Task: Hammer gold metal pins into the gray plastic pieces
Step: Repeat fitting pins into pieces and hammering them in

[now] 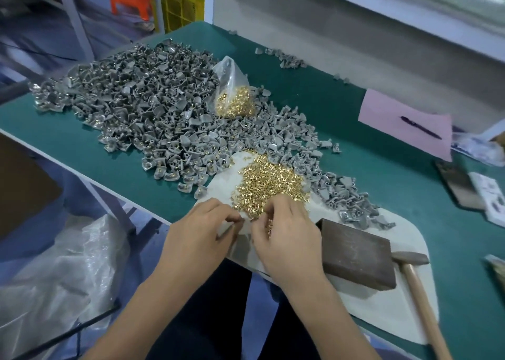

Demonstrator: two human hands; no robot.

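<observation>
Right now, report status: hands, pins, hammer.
Left hand pinches a gray piece; right hand holds gold pins at the loose pin pile. Hammer idle beside the brown block. Nothing blocking.

Both forearms are bare from the bottom of the view up to the wrists, with no sleeve, watch, bracelet or glove on either. The left hand [203, 230] and the right hand [284, 236] are bare too, with no rings showing on the fingers and short nails. Between the forearms, dark navy or black trousers [232, 313] cover the lap.
</observation>
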